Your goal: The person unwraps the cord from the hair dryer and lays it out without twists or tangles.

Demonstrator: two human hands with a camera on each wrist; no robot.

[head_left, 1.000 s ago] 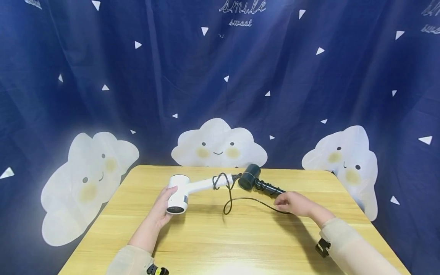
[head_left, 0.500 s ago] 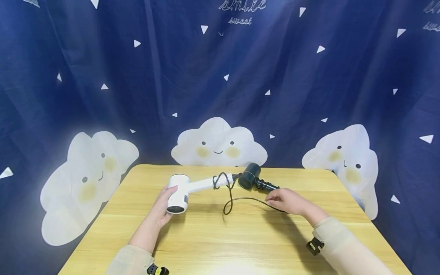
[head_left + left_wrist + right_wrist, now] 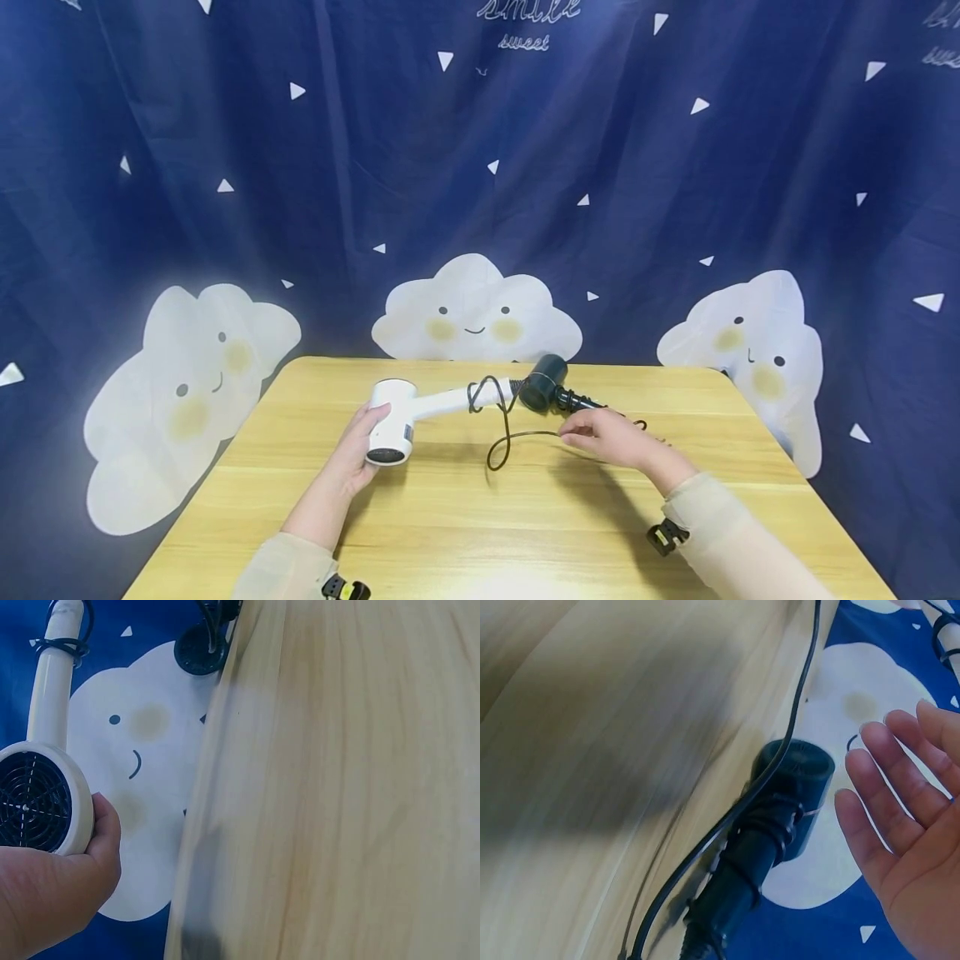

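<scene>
My left hand (image 3: 358, 450) holds the head of a white hair dryer (image 3: 390, 429), thumb on its side, above the wooden table. In the left wrist view its round black grille (image 3: 34, 802) shows. The dryer's handle points right, with its dark cord (image 3: 501, 417) looped round it. My right hand (image 3: 607, 435) is at that cord, beside the handle of a dark green hair dryer (image 3: 546, 383). In the right wrist view the fingers (image 3: 885, 780) look loosely extended and apart, and a cord (image 3: 761, 776) runs past them. Whether the fingertips touch it is hard to tell.
The light wooden table (image 3: 450, 533) reaches back to a navy curtain (image 3: 480, 167) printed with clouds and triangles. The dark green dryer lies near the table's back edge, its cord wound round its handle. Both wrists carry small black devices (image 3: 667, 537).
My right hand has slid left along the cord, and a bit of dark cord now shows beyond its far side. My left hand and the white hair dryer have hardly moved.
</scene>
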